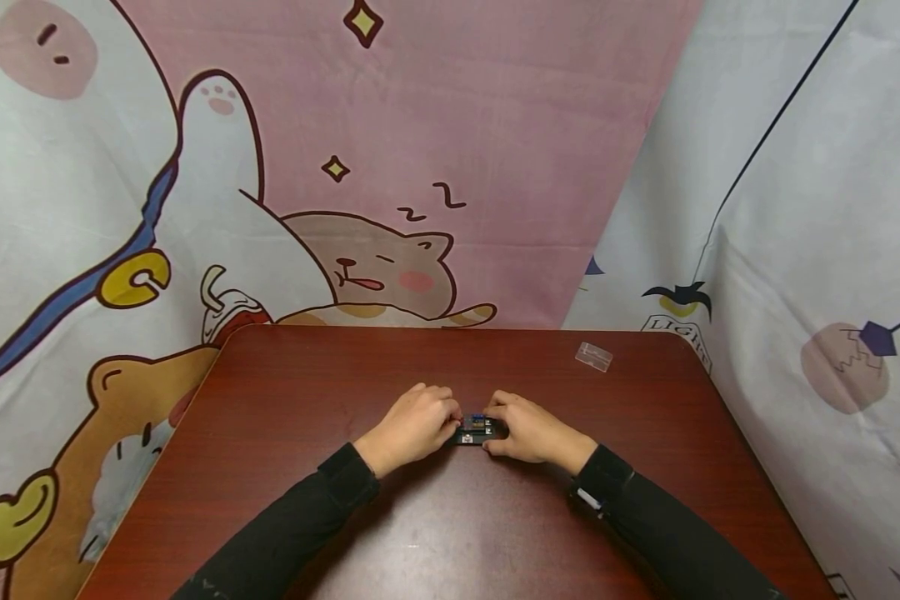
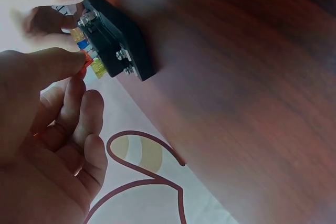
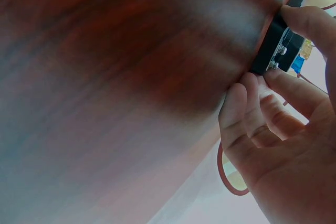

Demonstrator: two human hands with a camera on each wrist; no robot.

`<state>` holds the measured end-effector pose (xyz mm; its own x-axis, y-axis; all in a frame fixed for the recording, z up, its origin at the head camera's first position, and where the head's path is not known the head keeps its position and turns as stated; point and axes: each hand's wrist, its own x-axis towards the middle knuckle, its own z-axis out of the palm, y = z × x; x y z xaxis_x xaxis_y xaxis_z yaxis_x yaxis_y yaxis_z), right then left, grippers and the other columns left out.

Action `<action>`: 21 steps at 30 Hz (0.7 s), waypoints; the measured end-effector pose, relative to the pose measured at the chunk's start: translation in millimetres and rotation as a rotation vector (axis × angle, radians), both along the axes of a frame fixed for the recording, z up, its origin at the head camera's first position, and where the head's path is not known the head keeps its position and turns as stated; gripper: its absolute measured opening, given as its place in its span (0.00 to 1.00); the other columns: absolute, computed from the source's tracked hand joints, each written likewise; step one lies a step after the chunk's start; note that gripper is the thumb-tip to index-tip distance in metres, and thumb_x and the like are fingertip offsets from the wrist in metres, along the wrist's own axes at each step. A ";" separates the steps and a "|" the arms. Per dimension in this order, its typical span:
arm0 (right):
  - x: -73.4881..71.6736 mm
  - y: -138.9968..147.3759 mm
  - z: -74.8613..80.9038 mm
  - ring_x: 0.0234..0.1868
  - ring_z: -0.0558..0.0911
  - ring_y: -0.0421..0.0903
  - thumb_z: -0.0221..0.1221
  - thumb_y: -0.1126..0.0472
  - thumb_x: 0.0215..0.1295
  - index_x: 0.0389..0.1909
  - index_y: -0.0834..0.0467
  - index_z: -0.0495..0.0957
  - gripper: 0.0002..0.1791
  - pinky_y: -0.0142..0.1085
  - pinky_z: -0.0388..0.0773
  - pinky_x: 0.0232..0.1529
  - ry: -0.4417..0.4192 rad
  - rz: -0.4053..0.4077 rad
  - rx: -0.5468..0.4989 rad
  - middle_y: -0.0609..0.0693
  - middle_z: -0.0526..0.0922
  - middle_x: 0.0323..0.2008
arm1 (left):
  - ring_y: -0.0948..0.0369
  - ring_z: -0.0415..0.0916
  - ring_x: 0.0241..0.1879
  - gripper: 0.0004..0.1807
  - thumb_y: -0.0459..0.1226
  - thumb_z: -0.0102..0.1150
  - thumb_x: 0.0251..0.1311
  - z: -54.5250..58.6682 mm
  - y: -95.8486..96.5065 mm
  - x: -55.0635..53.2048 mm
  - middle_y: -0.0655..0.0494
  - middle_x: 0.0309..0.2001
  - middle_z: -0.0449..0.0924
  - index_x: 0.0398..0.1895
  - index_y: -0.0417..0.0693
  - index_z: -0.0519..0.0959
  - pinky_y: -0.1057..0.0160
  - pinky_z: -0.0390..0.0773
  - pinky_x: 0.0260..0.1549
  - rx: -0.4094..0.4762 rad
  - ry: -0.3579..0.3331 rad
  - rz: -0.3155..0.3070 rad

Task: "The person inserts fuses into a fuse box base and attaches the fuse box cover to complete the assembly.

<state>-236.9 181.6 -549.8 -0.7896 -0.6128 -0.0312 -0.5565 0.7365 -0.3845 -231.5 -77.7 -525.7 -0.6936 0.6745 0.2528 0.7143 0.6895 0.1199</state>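
Observation:
A small black fuse box [image 1: 480,434] lies on the table between the two hands. Its colored blade fuses and metal screw terminals show in the left wrist view. My left hand [image 1: 412,427] is at the box's left end, its thumb and forefinger pinching a red blade fuse [image 2: 87,63]. Yellow [image 2: 98,68] and blue fuses [image 2: 82,44] sit close beside it. From the right, my right hand [image 1: 536,433] grips the box, thumb on the near side and forefinger on the far side. The other right fingers are bent below the forefinger in the right wrist view.
A clear plastic piece, like a cover [image 1: 594,357], lies at the back right of the reddish-brown table [image 1: 307,383]. Behind the table hangs a cloth [image 1: 525,167] printed with cartoon animals.

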 end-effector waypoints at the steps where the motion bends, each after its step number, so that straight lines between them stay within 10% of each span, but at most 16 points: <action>1: 0.0 -0.1 -0.1 0.49 0.80 0.40 0.76 0.47 0.68 0.61 0.54 0.88 0.25 0.40 0.81 0.51 0.000 0.000 0.001 0.43 0.80 0.51 | 0.62 0.83 0.40 0.03 0.43 0.75 0.71 -0.1 0.0 0.2 0.64 0.38 0.86 0.38 0.57 0.91 0.60 0.74 0.41 -0.003 -0.002 0.001; 21: 0.0 -0.7 1.2 0.47 0.80 0.40 0.76 0.48 0.67 0.59 0.53 0.88 0.24 0.39 0.80 0.50 -0.005 0.004 -0.005 0.43 0.80 0.51 | 0.63 0.82 0.38 0.03 0.42 0.74 0.71 -0.4 2.4 -0.8 0.64 0.37 0.85 0.38 0.57 0.92 0.62 0.71 0.40 -0.047 0.005 0.005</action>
